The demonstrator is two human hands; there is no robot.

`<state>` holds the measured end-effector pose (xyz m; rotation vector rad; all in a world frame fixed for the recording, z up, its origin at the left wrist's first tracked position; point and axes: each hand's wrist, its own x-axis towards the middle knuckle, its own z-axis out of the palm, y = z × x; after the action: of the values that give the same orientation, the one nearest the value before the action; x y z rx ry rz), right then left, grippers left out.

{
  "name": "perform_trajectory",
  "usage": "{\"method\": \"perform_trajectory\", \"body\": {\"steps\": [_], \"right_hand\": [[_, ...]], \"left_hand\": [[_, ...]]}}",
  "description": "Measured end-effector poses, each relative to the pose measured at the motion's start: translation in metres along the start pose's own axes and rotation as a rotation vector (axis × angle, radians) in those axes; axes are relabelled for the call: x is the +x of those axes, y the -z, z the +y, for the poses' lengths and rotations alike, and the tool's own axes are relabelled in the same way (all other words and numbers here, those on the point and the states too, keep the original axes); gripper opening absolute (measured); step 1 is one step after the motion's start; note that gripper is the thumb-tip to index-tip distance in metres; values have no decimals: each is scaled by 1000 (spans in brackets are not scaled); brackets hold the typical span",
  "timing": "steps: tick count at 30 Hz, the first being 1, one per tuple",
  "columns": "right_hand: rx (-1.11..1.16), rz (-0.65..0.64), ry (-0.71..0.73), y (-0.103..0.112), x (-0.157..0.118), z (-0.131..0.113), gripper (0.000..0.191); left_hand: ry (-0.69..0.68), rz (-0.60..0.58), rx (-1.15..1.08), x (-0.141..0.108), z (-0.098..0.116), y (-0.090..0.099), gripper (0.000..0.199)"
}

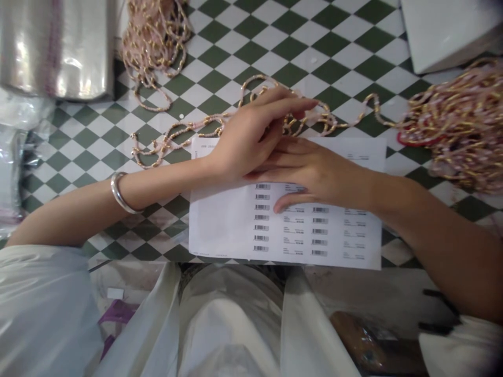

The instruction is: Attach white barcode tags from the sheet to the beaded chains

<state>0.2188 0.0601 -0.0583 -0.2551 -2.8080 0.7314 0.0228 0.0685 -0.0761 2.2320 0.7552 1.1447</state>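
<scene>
The tabletop (236, 50) carried a flat, dark-green and white diamond pattern with a slight sheen. Across it lay a thin, knobbly strand of small pale-pink and gold beads (196, 125), looping loosely behind the hands and running toward a dense, tangled heap of pink and gold bead strands (459, 120) at the right, where a bit of red cord (416, 140) showed.

The white paper sheet with rows of printed black barcodes (222, 220) lay flat near the table's front edge, its left part mostly blank, its barcodes in columns beside small lines of text.

The left hand (251, 136), with a smooth silver bangle (116, 193) on its forearm, crossed over the fingers of the right hand (314, 170); the two touched above the sheet. Whether either hand gripped anything could not be told; the right thumb stood apart from its fingers. Together they hid the sheet's upper middle and part of the strand.

Farther back were a second pink and gold bead heap (153, 42), a glossy stack of clear plastic bags (82, 47) and a white, sharp-edged box (448, 31).
</scene>
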Motion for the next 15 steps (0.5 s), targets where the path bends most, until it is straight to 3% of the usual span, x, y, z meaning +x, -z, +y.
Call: {"method": "perform_trajectory", "body": {"steps": [4,15], "right_hand": [[-1,18,-24,-5,-1,2,55],[13,58,-9,-8,-1,1,53]], "left_hand": [[-2,-53,-17,-1,-7,0,43],[20,11,49,1,3,0,38]]}}
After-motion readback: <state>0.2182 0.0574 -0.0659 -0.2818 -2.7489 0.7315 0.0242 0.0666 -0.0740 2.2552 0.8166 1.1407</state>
